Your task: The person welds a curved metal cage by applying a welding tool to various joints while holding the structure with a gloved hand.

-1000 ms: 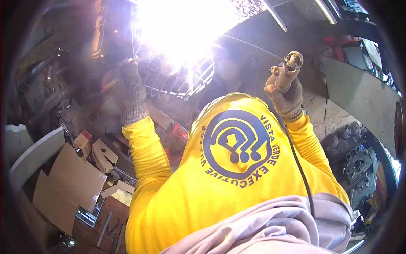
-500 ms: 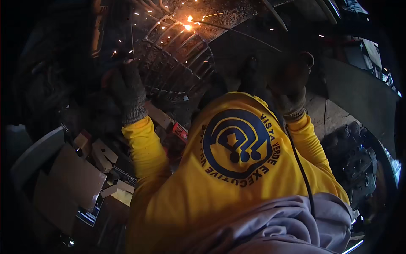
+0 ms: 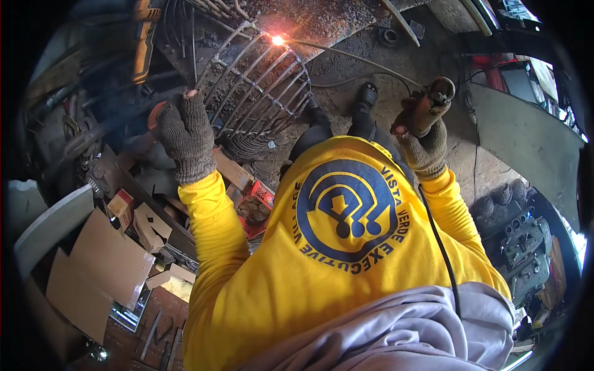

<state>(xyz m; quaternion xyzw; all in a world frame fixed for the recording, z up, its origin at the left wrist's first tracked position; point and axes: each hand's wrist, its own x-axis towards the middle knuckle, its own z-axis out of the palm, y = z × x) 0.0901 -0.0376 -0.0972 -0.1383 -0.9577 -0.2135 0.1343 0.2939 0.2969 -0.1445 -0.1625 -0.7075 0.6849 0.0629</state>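
My right hand [image 3: 426, 139], in a knitted glove, grips a welding electrode holder [image 3: 433, 102]. Its thin rod [image 3: 346, 55] reaches up-left to a glowing orange spot [image 3: 277, 40] on a rusty basket-shaped cage of bent steel rods [image 3: 260, 93]. My left hand [image 3: 185, 133], also gloved, is raised beside the cage's left edge, with its back toward me. Whether its fingers hold anything is hidden. A black cable [image 3: 440, 247] runs from the holder down over my yellow sleeve.
Cardboard pieces [image 3: 93, 266], small boxes [image 3: 120, 201] and scrap metal lie at the lower left. A red box [image 3: 257, 204] sits beside my left arm. An engine block [image 3: 523, 247] stands at the right, with a grey sheet [image 3: 526, 148] above it. My shoes [image 3: 365, 99] rest on dirt ground.
The bright welding flash of a second ago has died down to a small glowing spot. The picture went dark and has brightened again. Both hands have hardly moved.
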